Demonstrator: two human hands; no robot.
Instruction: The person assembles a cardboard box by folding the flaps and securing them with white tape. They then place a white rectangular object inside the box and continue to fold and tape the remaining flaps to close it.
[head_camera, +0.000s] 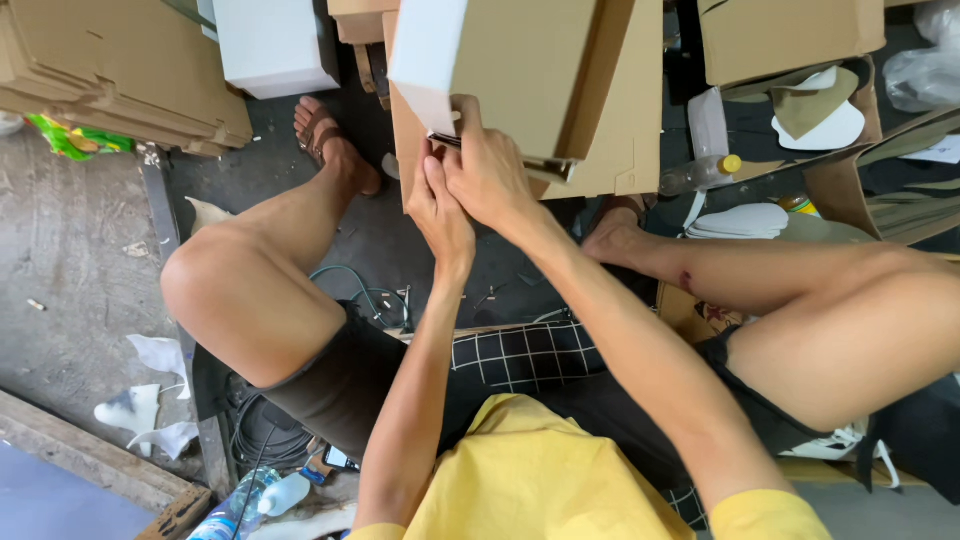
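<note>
Both hands on cardboard box (520, 70), held up between knees. Right hand (487, 172) pinching bottom edge flap, left hand (437, 208) pressing beside it (fingers curled). Folding step underway, likely; next needs firm tuck.

Both hands, left (438, 212) and right (487, 172), pressed together, fingers seemingly pinching.

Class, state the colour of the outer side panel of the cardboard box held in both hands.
White, on the brown cardboard box; head view.

Both hands, left hand (437, 205), right hand (487, 170), pressed on cardboard box (520, 75), seated above flat cardboard sheet (625, 130)
</note>
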